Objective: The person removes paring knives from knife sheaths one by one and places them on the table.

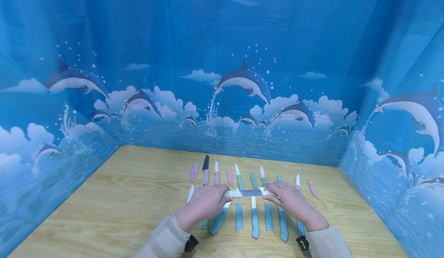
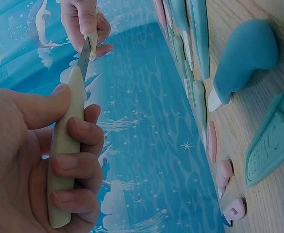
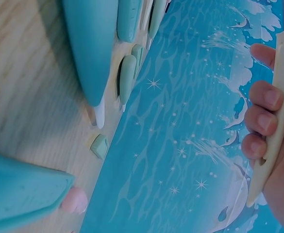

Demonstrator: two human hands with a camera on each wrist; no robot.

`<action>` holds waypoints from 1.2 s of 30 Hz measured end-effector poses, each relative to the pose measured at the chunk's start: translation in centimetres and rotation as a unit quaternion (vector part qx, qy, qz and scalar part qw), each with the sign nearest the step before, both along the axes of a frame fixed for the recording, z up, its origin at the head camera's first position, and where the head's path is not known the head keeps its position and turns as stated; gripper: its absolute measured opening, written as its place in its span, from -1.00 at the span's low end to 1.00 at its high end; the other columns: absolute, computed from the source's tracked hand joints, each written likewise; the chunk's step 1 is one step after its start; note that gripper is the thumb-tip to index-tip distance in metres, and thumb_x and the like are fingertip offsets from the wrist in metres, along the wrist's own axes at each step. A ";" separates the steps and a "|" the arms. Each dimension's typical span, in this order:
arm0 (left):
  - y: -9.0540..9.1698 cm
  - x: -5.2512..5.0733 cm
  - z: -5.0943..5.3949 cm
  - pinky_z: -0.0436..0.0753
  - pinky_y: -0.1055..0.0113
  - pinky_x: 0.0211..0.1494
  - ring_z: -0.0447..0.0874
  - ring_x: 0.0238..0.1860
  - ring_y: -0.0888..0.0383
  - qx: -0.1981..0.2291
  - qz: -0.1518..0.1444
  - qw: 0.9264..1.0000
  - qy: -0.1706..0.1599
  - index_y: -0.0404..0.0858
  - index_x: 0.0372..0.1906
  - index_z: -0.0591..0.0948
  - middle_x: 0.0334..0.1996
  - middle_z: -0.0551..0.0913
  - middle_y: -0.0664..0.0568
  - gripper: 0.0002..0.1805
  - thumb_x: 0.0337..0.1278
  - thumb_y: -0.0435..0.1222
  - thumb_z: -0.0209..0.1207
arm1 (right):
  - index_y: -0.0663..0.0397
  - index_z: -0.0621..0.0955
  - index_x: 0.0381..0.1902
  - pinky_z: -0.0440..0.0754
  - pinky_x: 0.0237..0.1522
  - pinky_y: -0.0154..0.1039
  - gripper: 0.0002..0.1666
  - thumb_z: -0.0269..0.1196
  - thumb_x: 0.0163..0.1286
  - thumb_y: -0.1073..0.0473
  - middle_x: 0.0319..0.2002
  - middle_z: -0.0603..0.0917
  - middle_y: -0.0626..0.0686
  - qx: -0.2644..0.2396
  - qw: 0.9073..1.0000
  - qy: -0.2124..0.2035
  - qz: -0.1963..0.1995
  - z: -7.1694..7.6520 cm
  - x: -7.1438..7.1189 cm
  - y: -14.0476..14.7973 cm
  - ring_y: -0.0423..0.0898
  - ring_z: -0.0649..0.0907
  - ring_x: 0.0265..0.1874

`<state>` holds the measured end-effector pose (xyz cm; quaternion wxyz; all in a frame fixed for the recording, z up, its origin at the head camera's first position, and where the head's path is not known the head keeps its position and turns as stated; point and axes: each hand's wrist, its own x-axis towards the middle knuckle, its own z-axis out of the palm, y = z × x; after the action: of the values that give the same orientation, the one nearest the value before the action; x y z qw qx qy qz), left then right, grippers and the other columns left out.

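In the head view, my left hand [image 1: 207, 202] and right hand [image 1: 293, 203] are raised above the table with one knife stretched level between them. My left hand grips its cream handle [image 2: 64, 155], thumb along one side and fingers curled round the other. The bare grey blade [image 1: 251, 193] points towards my right hand. There, my fingers curl round a slim cream sheath [image 3: 277, 111] with a small hole near its end. The blade's far end meets the sheath, and how much of it is inside cannot be told.
On the wooden table [image 1: 114, 196], blue knives [image 1: 255, 227] and blue sheaths [image 1: 239, 216] lie in a near row. Behind them are pink knives [image 1: 206, 177], green knives [image 1: 239, 180] and pink sheaths [image 1: 195, 171]. A dolphin-printed curtain [image 1: 222, 134] encloses the back and sides.
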<state>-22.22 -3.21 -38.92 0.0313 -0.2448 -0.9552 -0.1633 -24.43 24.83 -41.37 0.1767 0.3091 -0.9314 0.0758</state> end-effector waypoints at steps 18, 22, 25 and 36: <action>-0.7 0.1 0.2 0.35 0.44 -0.60 0.28 -0.66 0.32 0.030 -0.007 0.999 -0.018 -0.13 -0.09 0.57 -0.56 0.43 0.27 -0.74 0.35 -0.05 0.08 | 0.05 0.61 0.07 0.63 -0.02 0.04 -0.59 0.18 0.39 -0.04 -0.09 0.72 0.03 -0.030 0.999 -0.025 -0.010 0.2 -0.3 0.8 0.03 0.69 -0.09; -2.3 -0.1 0.3 0.35 0.41 -0.61 0.28 -0.64 0.30 0.071 0.000 0.997 -0.043 -0.17 -0.15 0.56 -0.56 0.43 0.22 -0.77 0.34 -0.09 0.09 | 0.11 0.59 0.10 0.56 0.09 0.14 -0.58 0.15 0.43 -0.02 -0.01 0.69 0.12 -0.043 0.998 -0.041 -0.028 0.4 -0.4 1.2 0.13 0.65 0.01; -4.4 -0.2 0.0 0.35 0.39 -0.62 0.29 -0.64 0.26 0.107 0.025 0.992 -0.058 -0.21 -0.18 0.54 -0.59 0.40 0.15 -0.78 0.33 -0.13 0.12 | 0.17 0.54 0.13 0.51 0.15 0.17 -0.53 0.10 0.47 -0.04 0.05 0.66 0.18 -0.056 0.995 -0.065 -0.045 0.3 -0.5 1.0 0.18 0.63 0.06; -12.7 -0.4 -0.1 0.53 0.21 -0.42 0.45 -0.49 0.13 0.136 0.149 0.976 -0.077 -0.39 -0.06 0.50 -0.48 0.50 0.01 -0.80 0.32 -0.35 0.08 | 0.19 0.45 0.14 0.63 -0.01 -0.06 -0.54 0.07 0.49 -0.03 -0.08 0.65 0.08 -0.056 0.993 -0.099 -0.017 1.7 -2.5 -3.8 -0.03 0.66 -0.13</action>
<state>-22.59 -15.91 -39.04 0.0147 -0.0802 -0.9492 -0.3039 -26.88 20.99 -39.66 0.1021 0.2737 -0.9438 0.1547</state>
